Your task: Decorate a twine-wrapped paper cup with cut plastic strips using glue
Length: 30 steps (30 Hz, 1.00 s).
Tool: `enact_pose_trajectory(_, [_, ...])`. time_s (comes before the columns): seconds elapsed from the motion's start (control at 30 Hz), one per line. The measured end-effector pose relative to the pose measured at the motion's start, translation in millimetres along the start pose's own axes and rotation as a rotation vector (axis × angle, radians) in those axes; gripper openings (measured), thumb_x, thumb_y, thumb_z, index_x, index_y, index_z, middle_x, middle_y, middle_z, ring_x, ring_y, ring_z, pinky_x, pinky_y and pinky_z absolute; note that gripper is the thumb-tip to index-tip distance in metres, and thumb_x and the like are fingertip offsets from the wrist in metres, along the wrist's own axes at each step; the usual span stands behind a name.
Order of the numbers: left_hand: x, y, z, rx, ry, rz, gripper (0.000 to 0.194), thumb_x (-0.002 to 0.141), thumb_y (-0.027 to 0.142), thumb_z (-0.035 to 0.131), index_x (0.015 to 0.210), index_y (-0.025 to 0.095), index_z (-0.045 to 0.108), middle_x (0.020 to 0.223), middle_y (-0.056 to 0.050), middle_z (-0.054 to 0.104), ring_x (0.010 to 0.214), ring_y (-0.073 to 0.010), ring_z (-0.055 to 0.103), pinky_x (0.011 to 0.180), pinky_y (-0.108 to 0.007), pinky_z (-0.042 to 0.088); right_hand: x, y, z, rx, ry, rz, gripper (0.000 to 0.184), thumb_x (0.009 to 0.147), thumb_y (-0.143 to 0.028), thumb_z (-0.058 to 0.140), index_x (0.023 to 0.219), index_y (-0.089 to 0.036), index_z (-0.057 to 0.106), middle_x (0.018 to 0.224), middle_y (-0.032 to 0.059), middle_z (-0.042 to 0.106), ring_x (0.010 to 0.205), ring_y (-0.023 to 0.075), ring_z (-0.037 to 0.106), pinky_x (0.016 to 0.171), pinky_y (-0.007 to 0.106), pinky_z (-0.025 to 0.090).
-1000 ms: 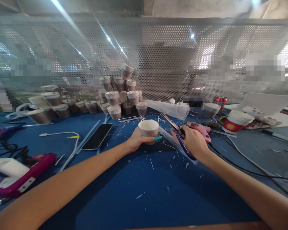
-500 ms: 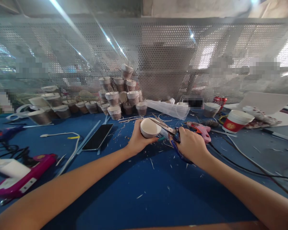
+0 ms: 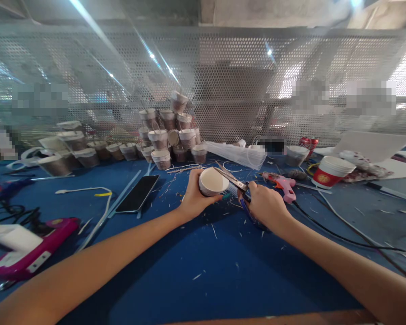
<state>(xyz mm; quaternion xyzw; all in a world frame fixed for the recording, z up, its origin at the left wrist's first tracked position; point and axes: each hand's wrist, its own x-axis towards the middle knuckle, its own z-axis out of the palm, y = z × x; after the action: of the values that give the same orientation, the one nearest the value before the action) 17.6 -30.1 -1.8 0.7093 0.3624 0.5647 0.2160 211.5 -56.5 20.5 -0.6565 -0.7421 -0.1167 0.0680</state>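
Note:
My left hand [image 3: 195, 194] is wrapped round a white paper cup [image 3: 213, 181], its open top tilted toward me. In my right hand [image 3: 265, 201] is a pair of scissors [image 3: 235, 180] with dark blue handles. The scissor blades lie at the cup's right rim, slightly parted; whether they touch it I cannot tell. Just beyond my right hand lies a pink glue gun [image 3: 284, 185] on the table. A black phone [image 3: 138, 194] rests to the left of my left hand.
Several wrapped cups [image 3: 158, 139] are stacked at the back against a perforated metal screen [image 3: 230, 81]. A magenta power strip [image 3: 50, 243] sits at the left. A red and white cup stack [image 3: 333, 171] stands at the right. Offcuts litter the blue table [image 3: 203, 289].
The scissor blades have closed a little beside the cup's rim. The cup has shifted very slightly to the right; both hands keep their grip.

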Motion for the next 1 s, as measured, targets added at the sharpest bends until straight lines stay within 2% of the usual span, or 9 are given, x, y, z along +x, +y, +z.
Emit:
enact_pose_trajectory(0.13, [-0.3, 0.3, -0.9, 0.015, -0.004, 0.033, 0.066, 0.052, 0.027, 0.077, 0.107, 0.023, 0.04, 0.108, -0.006, 0.042, 0.104, -0.0226, 0.042, 0.093, -0.039, 0.032, 0.9, 1.6, 0.1, -0.01, 0.012, -0.011, 0.037, 0.084, -0.046, 0.035, 0.091, -0.013, 0.052, 0.079, 0.0144, 0.065, 0.07, 0.0251, 0.063, 0.053, 0.028, 0.039])
enact_pose_trajectory(0.3, [-0.9, 3.0, -0.9, 0.055, -0.016, 0.038, 0.066, 0.054, 0.028, 0.076, 0.107, 0.022, 0.038, 0.107, -0.005, 0.042, 0.103, -0.0221, 0.043, 0.091, -0.038, 0.034, 3.3, 2.3, 1.1, -0.026, -0.037, -0.019, 0.037, 0.086, -0.044, 0.035, 0.092, -0.012, 0.054, 0.075, 0.016, 0.065, 0.07, 0.0251, 0.064, 0.055, 0.028, 0.039])
enact_pose_trajectory(0.57, [-0.3, 7.1, -0.8, 0.059, 0.004, 0.016, 0.067, 0.055, 0.027, 0.076, 0.109, 0.022, 0.038, 0.111, -0.007, 0.044, 0.106, -0.0228, 0.043, 0.093, -0.038, 0.032, 2.9, 7.5, -4.7, 0.065, 0.103, 0.014, 0.048, 0.085, -0.054, 0.027, 0.088, -0.014, 0.054, 0.076, 0.0116, 0.065, 0.069, 0.0239, 0.063, 0.054, 0.028, 0.037])
enact_pose_trajectory(0.73, [-0.4, 3.9, -0.1, 0.072, 0.011, 0.041, 0.067, 0.055, 0.028, 0.076, 0.109, 0.022, 0.038, 0.109, -0.006, 0.043, 0.104, -0.0221, 0.044, 0.091, -0.038, 0.035, -0.1, 4.4, -7.8, 0.025, 0.1, -0.004, 0.049, 0.084, -0.056, 0.028, 0.09, -0.014, 0.053, 0.081, 0.0121, 0.064, 0.072, 0.0225, 0.062, 0.053, 0.027, 0.036])
enact_pose_trajectory(1.0, [-0.2, 4.0, -0.1, 0.152, 0.026, 0.106, 0.063, 0.055, 0.028, 0.076, 0.105, 0.021, 0.038, 0.106, -0.006, 0.042, 0.1, -0.0212, 0.044, 0.088, -0.038, 0.037, -0.6, 1.3, -1.1, -0.045, 0.103, -0.014, 0.044, 0.085, -0.052, 0.03, 0.091, -0.013, 0.051, 0.079, 0.0123, 0.063, 0.071, 0.0239, 0.063, 0.054, 0.027, 0.038])
